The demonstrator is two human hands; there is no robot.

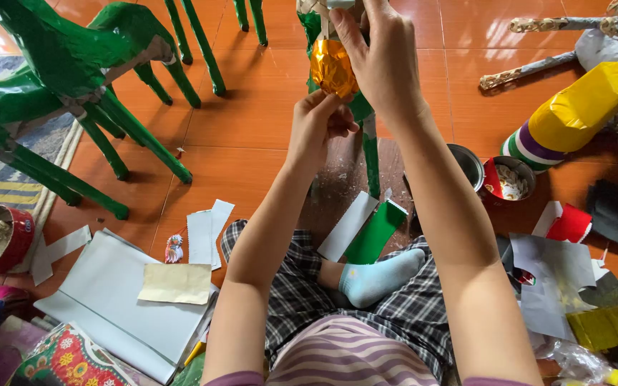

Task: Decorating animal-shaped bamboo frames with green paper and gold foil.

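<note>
While the right hand (384, 61) clasps the green paper figure (366, 121) steady, the left hand (317, 121) pinches gold foil (332, 69) against it, below the right.

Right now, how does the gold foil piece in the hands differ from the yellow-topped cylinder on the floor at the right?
The gold foil piece is small, crinkled and shiny, held up by both the left hand and right hand. The yellow-topped cylinder is larger, smooth and matte, banded purple, white and green below, and lies tilted on the floor, untouched. Both are yellowish paper-covered craft parts.
</note>
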